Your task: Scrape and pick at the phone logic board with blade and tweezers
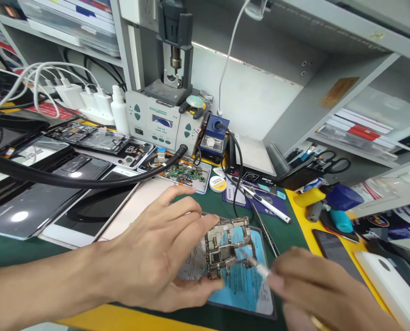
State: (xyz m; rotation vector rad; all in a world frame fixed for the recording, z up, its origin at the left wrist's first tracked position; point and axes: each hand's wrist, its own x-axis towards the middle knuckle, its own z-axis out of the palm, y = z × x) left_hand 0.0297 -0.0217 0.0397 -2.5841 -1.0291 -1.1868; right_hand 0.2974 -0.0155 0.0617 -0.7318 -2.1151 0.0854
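Observation:
My left hand [166, 248] grips a phone circuit board [227, 239] by its left side, thumb at the lower edge and fingers at the upper edge. The board is tilted above a flat pad [246, 292] with a blue and grey face and a dark rim. From the right, my right hand [325, 285] is closed around a slim pen-like tool [262, 270] with a white front section. Its thin tip is near the board's right part; blur hides its exact kind and whether it touches. Tweezers [265, 230] lie just beyond the pad.
Phones [92, 209] and a tray of green circuit boards [187, 172] lie at left and centre. A black hose [70, 181] crosses above them from the rework station [161, 122]. A white pen-shaped tool [267, 204] rests behind the pad. Shelves [329, 69] overhang the right side.

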